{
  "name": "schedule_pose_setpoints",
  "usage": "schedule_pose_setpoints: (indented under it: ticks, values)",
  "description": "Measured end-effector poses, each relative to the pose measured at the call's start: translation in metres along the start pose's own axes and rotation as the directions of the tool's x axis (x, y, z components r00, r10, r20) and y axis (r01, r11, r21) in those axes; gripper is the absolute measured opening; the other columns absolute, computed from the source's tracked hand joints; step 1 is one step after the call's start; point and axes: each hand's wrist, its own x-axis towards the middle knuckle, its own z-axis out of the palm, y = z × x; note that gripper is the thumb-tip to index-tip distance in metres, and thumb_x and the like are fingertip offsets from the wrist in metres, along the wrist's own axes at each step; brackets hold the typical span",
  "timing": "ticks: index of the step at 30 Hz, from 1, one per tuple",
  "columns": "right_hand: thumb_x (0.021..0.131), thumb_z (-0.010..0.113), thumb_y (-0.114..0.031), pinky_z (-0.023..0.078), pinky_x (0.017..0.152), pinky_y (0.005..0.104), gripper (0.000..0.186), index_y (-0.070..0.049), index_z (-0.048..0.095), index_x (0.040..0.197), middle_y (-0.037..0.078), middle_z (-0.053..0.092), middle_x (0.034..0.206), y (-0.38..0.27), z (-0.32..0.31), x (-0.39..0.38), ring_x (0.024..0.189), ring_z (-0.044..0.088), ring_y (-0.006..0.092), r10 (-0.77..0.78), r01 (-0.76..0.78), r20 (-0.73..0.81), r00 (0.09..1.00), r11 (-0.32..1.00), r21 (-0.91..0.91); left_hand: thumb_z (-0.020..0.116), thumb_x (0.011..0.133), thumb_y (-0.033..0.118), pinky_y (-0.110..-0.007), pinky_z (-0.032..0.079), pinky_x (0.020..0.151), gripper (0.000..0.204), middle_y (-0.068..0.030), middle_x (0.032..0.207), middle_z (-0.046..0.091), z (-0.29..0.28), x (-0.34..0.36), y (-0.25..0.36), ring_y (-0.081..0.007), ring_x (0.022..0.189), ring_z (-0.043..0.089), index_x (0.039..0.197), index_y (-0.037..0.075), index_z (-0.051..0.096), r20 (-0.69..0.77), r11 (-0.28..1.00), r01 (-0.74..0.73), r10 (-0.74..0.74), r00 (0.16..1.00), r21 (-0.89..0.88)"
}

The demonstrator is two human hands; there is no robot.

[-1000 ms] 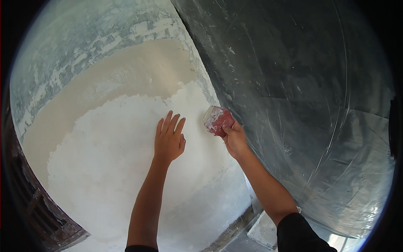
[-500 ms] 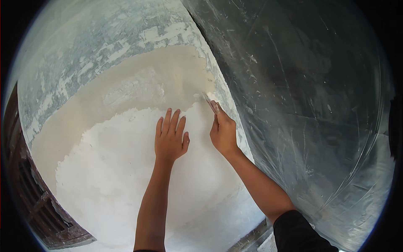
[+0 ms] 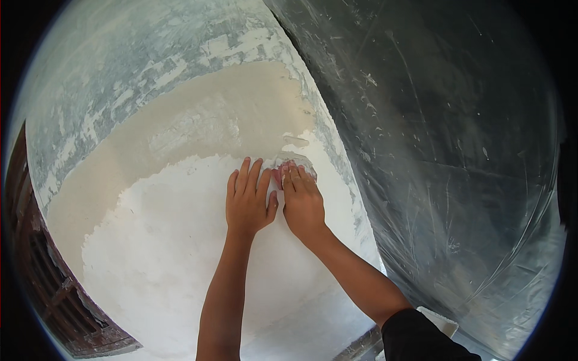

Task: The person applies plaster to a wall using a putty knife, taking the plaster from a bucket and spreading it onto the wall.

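My right hand (image 3: 304, 201) grips a putty knife (image 3: 279, 175) with a pinkish-red, smeared handle. Its blade lies against the wall, and my fingers cover part of it. Just to the left, my left hand (image 3: 248, 201) rests flat on white plaster (image 3: 162, 240) with fingers spread, holding nothing. Both hands are close together, near the border where the white meets a beige band of filler (image 3: 259, 102). Slightly above the blade is a small raised smear of filler (image 3: 295, 141).
Bluish-grey, patchily coated wall (image 3: 138, 66) lies beyond the beige band. A dark plastic sheet (image 3: 439, 150) hangs along the right side. At the left edge is a brown slatted frame (image 3: 60, 289). A pale container (image 3: 442, 322) shows at the lower right, beside my sleeve.
My right hand has moved left and down with the putty knife, and the blade has turned flatter to the wall. My left hand stays spread in nearly the same place.
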Motion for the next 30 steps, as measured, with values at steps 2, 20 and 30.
schedule_pose_setpoints:
  ticks: [2, 20, 30]
  values:
    - [0.072, 0.059, 0.009, 0.043, 0.098, 0.0415, 0.050, 0.005, 0.057, 0.122, 0.019, 0.061, 0.118, 0.009, -0.026, 0.005, 0.115, 0.057, 0.0332, -0.005, 0.005, -0.003, 1.000, 0.999, 0.051, 0.058, 0.078, 0.021, -0.049, 0.032, 0.105, 0.048, -0.0141, 0.134, 0.050, -0.003, -0.004, -0.004, -0.0350, 0.131, 0.040, 0.122, 0.004, 0.053, 0.010, 1.000, -0.005, 0.005, 1.000, 0.005]
    - [0.080, 0.044, 0.017, 0.048, 0.086, 0.0297, 0.058, -0.007, 0.056, 0.132, 0.019, 0.067, 0.109, 0.098, -0.048, 0.168, 0.094, 0.065, 0.0256, -0.137, -0.008, 0.299, 0.944, 0.900, 0.437, 0.060, 0.077, 0.021, -0.047, 0.035, 0.099, 0.041, -0.0141, 0.127, 0.052, 0.000, -0.001, -0.001, -0.0340, 0.123, 0.045, 0.114, 0.003, 0.055, -0.015, 0.998, -0.056, 0.056, 0.998, -0.006]
    - [0.077, 0.045, 0.014, 0.048, 0.087, 0.0349, 0.066, -0.012, 0.052, 0.137, 0.022, 0.064, 0.109, 0.096, -0.054, 0.157, 0.097, 0.064, 0.0329, 0.113, -0.169, 0.163, 0.980, 0.904, 0.392, 0.056, 0.080, 0.025, -0.045, 0.037, 0.098, 0.036, -0.0127, 0.126, 0.055, -0.001, -0.001, -0.001, -0.0311, 0.123, 0.047, 0.111, 0.007, 0.058, -0.001, 0.998, -0.038, 0.038, 0.999, 0.056]
